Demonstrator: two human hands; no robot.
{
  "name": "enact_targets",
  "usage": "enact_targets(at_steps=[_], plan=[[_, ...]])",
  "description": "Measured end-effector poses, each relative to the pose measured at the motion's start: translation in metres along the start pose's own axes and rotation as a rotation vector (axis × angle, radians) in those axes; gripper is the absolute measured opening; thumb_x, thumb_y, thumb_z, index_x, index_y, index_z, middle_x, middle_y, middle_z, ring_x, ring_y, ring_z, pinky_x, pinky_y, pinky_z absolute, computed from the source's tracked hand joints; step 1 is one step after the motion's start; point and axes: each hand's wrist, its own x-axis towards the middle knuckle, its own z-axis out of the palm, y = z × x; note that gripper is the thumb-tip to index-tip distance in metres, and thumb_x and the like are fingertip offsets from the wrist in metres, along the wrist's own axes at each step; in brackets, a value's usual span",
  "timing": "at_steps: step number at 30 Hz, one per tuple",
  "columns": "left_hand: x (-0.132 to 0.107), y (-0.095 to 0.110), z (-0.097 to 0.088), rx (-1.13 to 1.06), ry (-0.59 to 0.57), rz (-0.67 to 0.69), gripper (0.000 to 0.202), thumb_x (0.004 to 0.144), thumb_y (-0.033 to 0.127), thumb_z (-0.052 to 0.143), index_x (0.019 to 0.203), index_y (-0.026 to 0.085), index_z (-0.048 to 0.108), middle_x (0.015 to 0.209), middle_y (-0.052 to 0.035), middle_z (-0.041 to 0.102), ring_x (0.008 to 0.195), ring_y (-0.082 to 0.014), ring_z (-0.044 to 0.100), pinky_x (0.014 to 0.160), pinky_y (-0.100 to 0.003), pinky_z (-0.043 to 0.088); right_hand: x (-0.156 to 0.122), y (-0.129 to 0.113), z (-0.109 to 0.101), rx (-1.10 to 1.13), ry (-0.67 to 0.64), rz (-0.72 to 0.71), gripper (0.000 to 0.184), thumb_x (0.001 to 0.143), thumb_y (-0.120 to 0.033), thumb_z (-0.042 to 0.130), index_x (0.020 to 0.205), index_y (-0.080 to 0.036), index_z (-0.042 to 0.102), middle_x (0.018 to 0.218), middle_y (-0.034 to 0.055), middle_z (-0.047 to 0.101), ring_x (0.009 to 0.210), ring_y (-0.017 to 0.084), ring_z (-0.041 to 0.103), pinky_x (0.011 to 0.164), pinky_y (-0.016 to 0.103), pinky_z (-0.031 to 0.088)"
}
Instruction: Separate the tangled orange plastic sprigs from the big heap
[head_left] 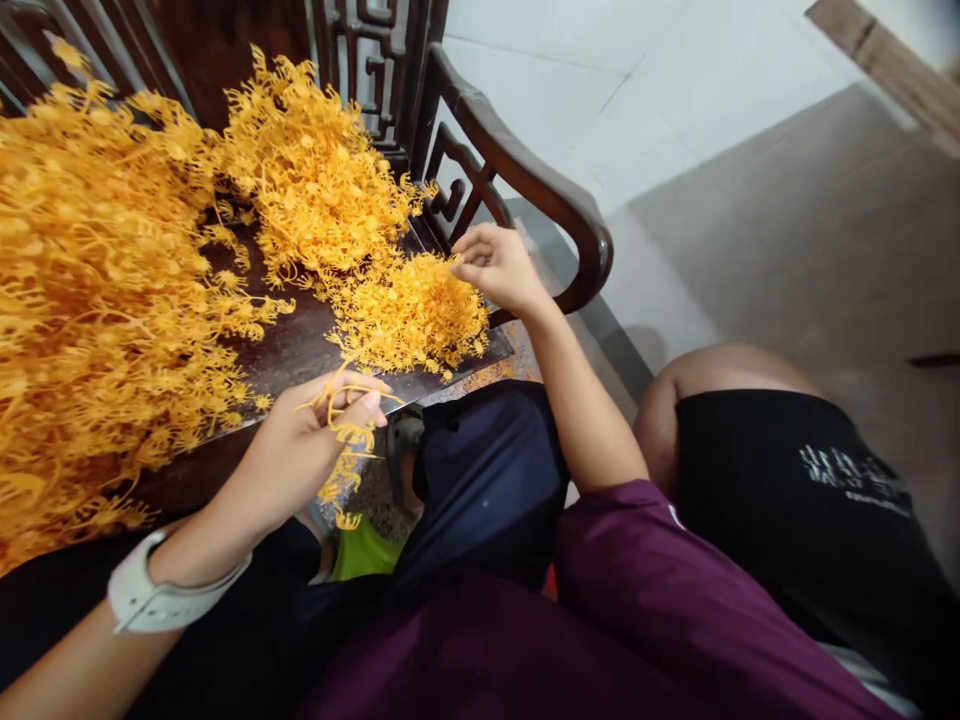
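Observation:
My left hand (304, 440), with a pale watch strap on the wrist, is closed on a yellow plastic flower sprig (349, 465). Thin curly strands stick out above its fingers, and more hang below the palm. At the right edge of a small heap of yellow plastic sprigs (412, 310) is my right hand (495, 265). Its fingers are loosely bent, the thumb is a little apart from them, and no held piece shows. The fingertips are at the heap's edge; whether they touch it I cannot tell.
A dark wooden bench seat (292, 345) carries a larger yellow heap (315, 180) behind and a very big one (97, 300) at left. Its curved armrest (540, 190) rises beyond my right hand. Another person's leg in black shorts (787, 500) is close on the right.

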Motion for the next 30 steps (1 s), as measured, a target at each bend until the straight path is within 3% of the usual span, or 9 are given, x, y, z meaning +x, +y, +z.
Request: enact_targets(at_steps=[4, 8, 16, 24, 27, 30], plan=[[0.004, 0.000, -0.003, -0.085, 0.057, -0.089, 0.033, 0.091, 0.050, 0.086, 0.110, 0.024, 0.084, 0.089, -0.0082, 0.083, 0.082, -0.0245, 0.074, 0.072, -0.034, 0.052, -0.003, 0.001, 0.006, -0.040, -0.140, -0.010, 0.024, 0.078, -0.024, 0.078, 0.099, -0.016, 0.069, 0.086, 0.0046, 0.067, 0.078, 0.017, 0.059, 0.072, 0.034, 0.046], [0.005, 0.000, -0.003, -0.117, 0.079, -0.157, 0.035, 0.082, 0.046, 0.093, 0.107, 0.024, 0.084, 0.094, -0.0079, 0.083, 0.085, -0.0233, 0.075, 0.073, -0.032, 0.053, 0.001, 0.006, 0.006, -0.091, -0.186, 0.015, 0.026, 0.083, -0.028, 0.077, 0.104, -0.014, 0.073, 0.084, 0.0029, 0.066, 0.070, 0.014, 0.050, 0.069, 0.034, 0.041], [0.009, 0.000, -0.008, -0.179, 0.108, -0.201, 0.029, 0.080, 0.042, 0.095, 0.101, 0.024, 0.086, 0.093, -0.0065, 0.082, 0.081, -0.0205, 0.073, 0.065, -0.028, 0.051, -0.001, 0.015, -0.003, -0.042, -0.116, -0.013, 0.027, 0.081, -0.026, 0.074, 0.105, -0.014, 0.072, 0.083, 0.0022, 0.064, 0.067, 0.014, 0.048, 0.067, 0.034, 0.038], [0.010, 0.000, -0.008, -0.168, 0.125, -0.140, 0.018, 0.084, 0.035, 0.093, 0.097, 0.024, 0.087, 0.098, -0.0058, 0.081, 0.089, -0.0200, 0.072, 0.077, -0.030, 0.053, -0.006, 0.010, -0.006, -0.080, -0.146, 0.021, 0.025, 0.082, -0.025, 0.073, 0.105, -0.016, 0.070, 0.082, 0.0019, 0.065, 0.071, 0.015, 0.050, 0.066, 0.033, 0.038], [0.011, -0.001, -0.009, -0.147, 0.127, -0.139, 0.018, 0.084, 0.036, 0.091, 0.096, 0.023, 0.086, 0.098, -0.0069, 0.080, 0.085, -0.0195, 0.069, 0.068, -0.029, 0.049, -0.007, 0.007, -0.005, -0.047, -0.153, 0.025, 0.026, 0.084, -0.027, 0.074, 0.106, -0.016, 0.069, 0.080, 0.0012, 0.065, 0.069, 0.015, 0.050, 0.065, 0.033, 0.037], [0.011, -0.003, -0.011, -0.162, 0.128, -0.158, 0.025, 0.082, 0.035, 0.092, 0.101, 0.023, 0.084, 0.090, -0.0051, 0.075, 0.068, -0.0152, 0.056, 0.053, -0.026, 0.035, -0.007, 0.003, -0.006, -0.018, -0.119, 0.030, 0.023, 0.085, -0.027, 0.074, 0.104, -0.017, 0.069, 0.076, 0.0000, 0.064, 0.065, 0.014, 0.048, 0.063, 0.033, 0.036]])
